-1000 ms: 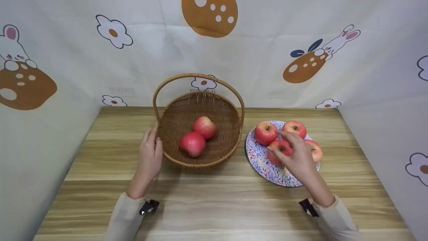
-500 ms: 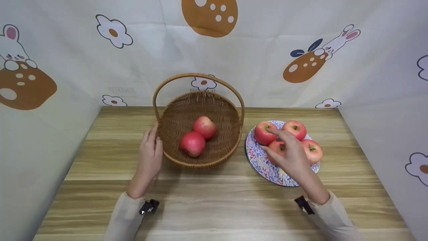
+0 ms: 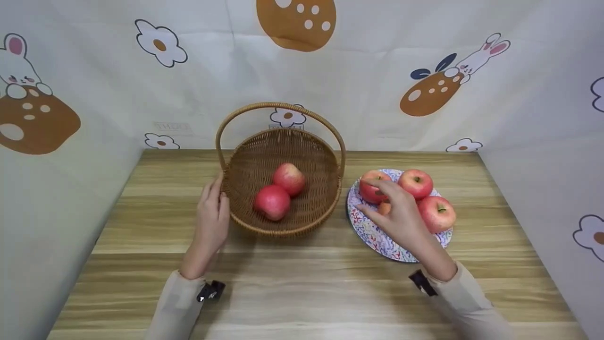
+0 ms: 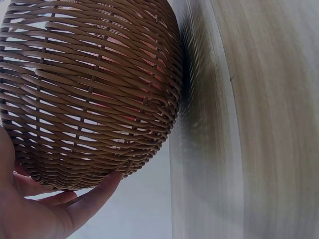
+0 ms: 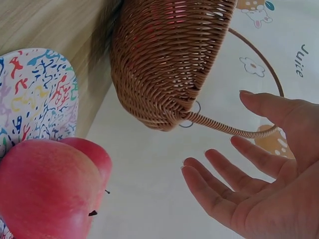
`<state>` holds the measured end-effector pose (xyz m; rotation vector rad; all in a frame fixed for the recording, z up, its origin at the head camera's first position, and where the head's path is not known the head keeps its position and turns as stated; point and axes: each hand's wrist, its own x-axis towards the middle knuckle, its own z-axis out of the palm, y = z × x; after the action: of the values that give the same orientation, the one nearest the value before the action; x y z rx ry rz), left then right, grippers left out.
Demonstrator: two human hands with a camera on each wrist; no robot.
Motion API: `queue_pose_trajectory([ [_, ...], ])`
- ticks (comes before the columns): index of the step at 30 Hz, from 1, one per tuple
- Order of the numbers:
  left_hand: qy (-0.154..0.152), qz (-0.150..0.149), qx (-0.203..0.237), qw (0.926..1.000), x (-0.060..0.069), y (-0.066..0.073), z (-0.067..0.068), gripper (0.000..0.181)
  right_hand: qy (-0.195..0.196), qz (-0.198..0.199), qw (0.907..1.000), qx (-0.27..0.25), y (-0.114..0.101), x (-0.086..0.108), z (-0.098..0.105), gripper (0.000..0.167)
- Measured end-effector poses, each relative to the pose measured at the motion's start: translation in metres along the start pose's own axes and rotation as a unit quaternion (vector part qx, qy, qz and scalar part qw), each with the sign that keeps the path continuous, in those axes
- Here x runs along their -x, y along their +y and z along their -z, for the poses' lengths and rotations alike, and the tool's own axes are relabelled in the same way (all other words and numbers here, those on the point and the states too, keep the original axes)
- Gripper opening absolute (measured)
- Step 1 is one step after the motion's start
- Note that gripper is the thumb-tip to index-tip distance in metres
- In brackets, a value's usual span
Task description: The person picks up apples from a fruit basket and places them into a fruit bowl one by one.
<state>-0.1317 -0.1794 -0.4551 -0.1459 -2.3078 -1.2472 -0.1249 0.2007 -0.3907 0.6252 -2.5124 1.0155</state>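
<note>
A round wicker basket with an arched handle stands left of centre, holding two red apples. My left hand rests against its outer left side. In the left wrist view, extended fingers touch the weave. To the right, a plate with a colourful squiggle pattern bears several apples. Above them hovers my right hand, thumb and fingers spread apart with nothing between them. It partly hides the front apple. In the right wrist view, two apples lie below that hand, apart from it.
Basket and plate share a wood-grain table, with a strip of tabletop between them. A pale printed cloth hangs behind and along both sides. The basket's handle arches above its opening.
My right hand has moved left over the plate, uncovering the right-hand apple and covering more of the front one. The left hand, basket and apples stay in place.
</note>
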Motion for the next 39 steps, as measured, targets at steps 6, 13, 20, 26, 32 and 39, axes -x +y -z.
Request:
queue_pose_trajectory([
  [6,0.002,-0.007,0.001,1.0000,-0.001,0.000,0.000,0.050,-0.025,-0.001,0.9997,0.005,-0.009,-0.005,-0.003,0.046],
  [13,-0.001,-0.008,0.002,1.0000,-0.001,0.001,0.001,0.050,-0.060,-0.010,0.9981,0.004,-0.020,-0.011,-0.006,0.049],
  [20,0.000,-0.005,-0.003,1.0000,-0.001,0.001,0.000,0.050,-0.077,0.020,0.9968,0.008,-0.025,-0.017,-0.014,0.052],
  [26,0.002,-0.010,-0.004,0.9999,-0.001,0.001,0.000,0.051,-0.082,0.054,0.9950,0.014,-0.032,-0.023,-0.021,0.051],
  [32,0.001,-0.007,-0.004,1.0000,0.000,0.000,0.001,0.051,-0.095,0.067,0.9931,0.016,-0.038,-0.028,-0.027,0.051],
  [39,0.002,-0.009,-0.007,0.9999,-0.001,0.001,0.000,0.051,-0.122,0.076,0.9893,0.026,-0.044,-0.034,-0.032,0.051],
])
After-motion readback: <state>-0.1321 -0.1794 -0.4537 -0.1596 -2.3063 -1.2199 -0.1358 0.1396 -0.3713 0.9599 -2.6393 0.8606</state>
